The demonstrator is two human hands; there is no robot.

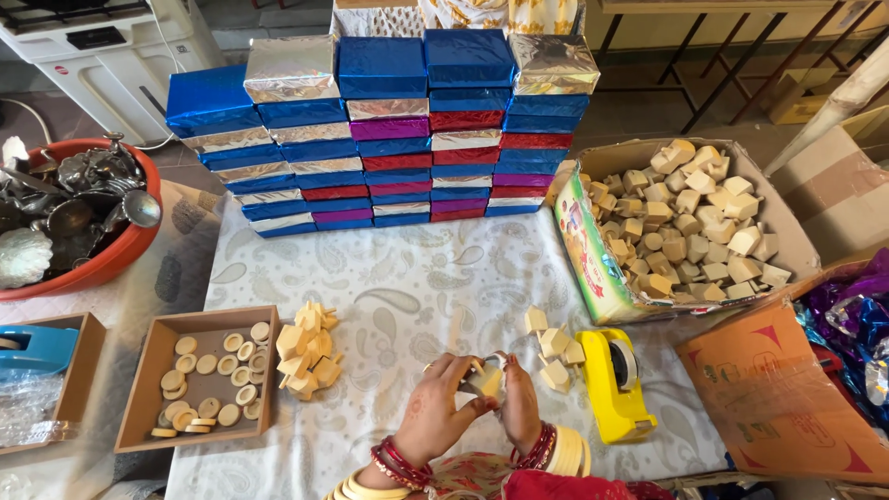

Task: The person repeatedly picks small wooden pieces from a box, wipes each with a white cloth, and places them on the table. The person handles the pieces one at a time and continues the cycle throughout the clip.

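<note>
My left hand (435,407) and my right hand (520,403) meet low in the middle of the view, both gripping one small cream block (488,378) that seems partly covered in clear wrap. Several loose cream blocks (554,347) lie on the cloth just right of my hands. A yellow tape dispenser (616,381) stands beside them. A pile of cream blocks (308,350) sits to the left of my hands. Bangles circle both wrists.
A wall of foil-wrapped boxes (389,130) in blue, silver, red and purple stands at the back. A cardboard box (796,231) of cream blocks is at right. A wooden tray (139,389) of round discs, an orange tub (120,255) of metal items and a blue tape dispenser (37,350) are at left.
</note>
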